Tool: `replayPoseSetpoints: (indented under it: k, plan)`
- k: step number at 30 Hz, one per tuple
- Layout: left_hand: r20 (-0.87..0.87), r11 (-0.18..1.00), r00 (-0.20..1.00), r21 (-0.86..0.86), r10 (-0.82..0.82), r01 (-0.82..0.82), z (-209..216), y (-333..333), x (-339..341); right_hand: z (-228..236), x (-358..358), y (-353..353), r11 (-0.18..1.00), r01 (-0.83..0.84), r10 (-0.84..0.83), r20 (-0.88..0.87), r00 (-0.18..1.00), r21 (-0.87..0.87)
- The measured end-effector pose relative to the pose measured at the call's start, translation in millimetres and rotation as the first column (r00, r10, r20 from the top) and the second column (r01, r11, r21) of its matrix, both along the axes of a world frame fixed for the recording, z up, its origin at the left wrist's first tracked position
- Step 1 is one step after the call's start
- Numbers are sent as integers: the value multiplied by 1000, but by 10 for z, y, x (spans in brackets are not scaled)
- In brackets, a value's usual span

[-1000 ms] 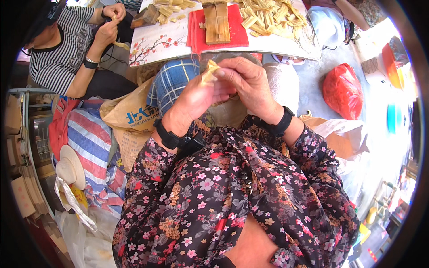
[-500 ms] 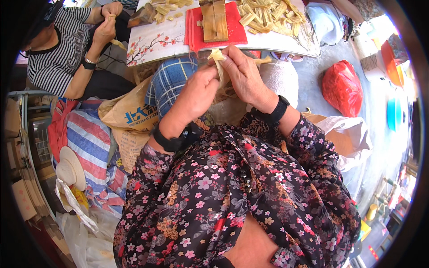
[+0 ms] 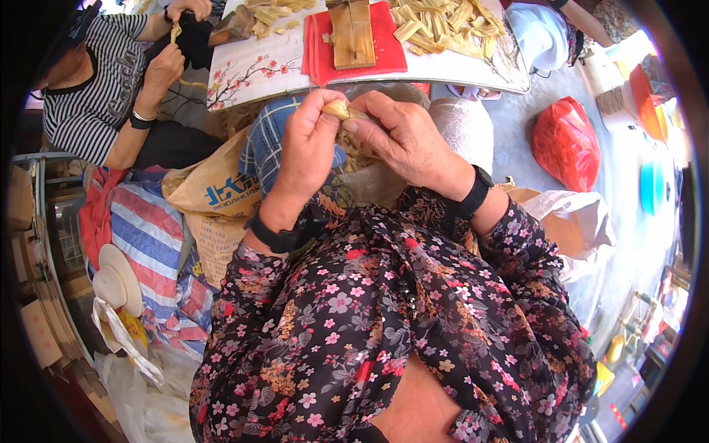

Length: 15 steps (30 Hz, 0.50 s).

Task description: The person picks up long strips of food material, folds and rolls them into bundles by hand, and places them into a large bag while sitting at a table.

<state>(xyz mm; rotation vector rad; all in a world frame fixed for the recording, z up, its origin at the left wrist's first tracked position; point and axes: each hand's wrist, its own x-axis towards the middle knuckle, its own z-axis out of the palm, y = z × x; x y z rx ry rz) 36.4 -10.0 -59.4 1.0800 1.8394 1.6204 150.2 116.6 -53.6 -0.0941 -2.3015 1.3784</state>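
Note:
My left hand [image 3: 309,144] and my right hand [image 3: 405,140] meet just in front of the table's near edge. Between their thumbs and fingers is a pale yellow fibrous strip [image 3: 337,109], folded into a small bundle; both hands pinch it. Its lower end is hidden by my fingers. More yellowish pieces [image 3: 360,157] show below my hands, in a pale container [image 3: 373,184] between my knees. Beyond my hands, a wooden block [image 3: 353,40] with a groove down its middle rests on a red cloth [image 3: 388,59].
On the white table [image 3: 281,52] lie a large pile of yellow strips [image 3: 450,26] at right and a smaller pile [image 3: 262,18] at left. A co-worker in a striped shirt [image 3: 96,88] handles a strip at left. A red plastic bag [image 3: 566,145] sits on the floor at right.
The strip's loose end stood up from my fingers before; now it is folded into a compact bundle. My left hand has risen and tilted upright, and my right hand has shifted slightly right and down.

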Motion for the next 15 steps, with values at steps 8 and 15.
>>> replayPoseSetpoints:
  k: [8, 15]
  plan:
    - [107, 993, 989, 68, -103, 96, 36, -65, -91, -39, 73, 87, 557, -202, 334, -5, 943, -806]
    - [47, 990, 993, 86, 110, -114, 198, 15, 164, -35, -60, 74, 535, -193, 145, -136, 980, -822]
